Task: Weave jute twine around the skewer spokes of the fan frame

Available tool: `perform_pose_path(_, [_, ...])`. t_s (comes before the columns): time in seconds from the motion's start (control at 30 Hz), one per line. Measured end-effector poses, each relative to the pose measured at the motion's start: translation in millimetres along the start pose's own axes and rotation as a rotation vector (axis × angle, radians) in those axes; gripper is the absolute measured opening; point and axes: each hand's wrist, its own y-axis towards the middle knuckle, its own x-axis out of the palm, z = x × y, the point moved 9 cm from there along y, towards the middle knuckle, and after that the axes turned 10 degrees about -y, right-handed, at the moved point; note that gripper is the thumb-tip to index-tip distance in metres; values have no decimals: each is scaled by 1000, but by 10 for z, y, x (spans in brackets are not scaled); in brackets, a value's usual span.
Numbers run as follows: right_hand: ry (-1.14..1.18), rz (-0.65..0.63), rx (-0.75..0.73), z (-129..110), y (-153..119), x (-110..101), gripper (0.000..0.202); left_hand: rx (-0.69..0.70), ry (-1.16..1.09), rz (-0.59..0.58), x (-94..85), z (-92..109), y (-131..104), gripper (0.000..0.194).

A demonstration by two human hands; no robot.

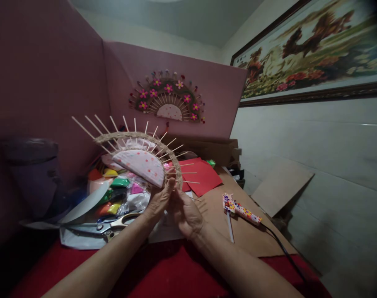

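Both hands are at the right end of a half-round craft fan (141, 163), held tilted above the table. Its half-disc is covered in pale cloth with red spots, thin wooden sticks fan out from it, and a braided twine band (135, 135) arches across the sticks. My left hand (160, 200) grips the lower right corner, its thumb up along the sticks. My right hand (188, 211) is closed at the end of the twine band, with its fingertips partly hidden behind the band and the other hand.
A flowered glue gun (241, 211) with a black cord lies on brown cardboard (263, 242) at right. Large scissors (110, 227) and bags of coloured clay (120, 182) lie at left. Red paper sheets (204, 176) are behind. A flower-decorated fan (168, 89) hangs on the pink panel.
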Motion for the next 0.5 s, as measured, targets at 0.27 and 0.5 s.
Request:
perform_pose_path(0.27, [175,39,-48,-269,41,-251,11,33,-84,-62,117,36,56,31])
perform_pose_path(0.5, [37,187,-155,-417,71,-460,15,46,-238,43,0,95,106,19])
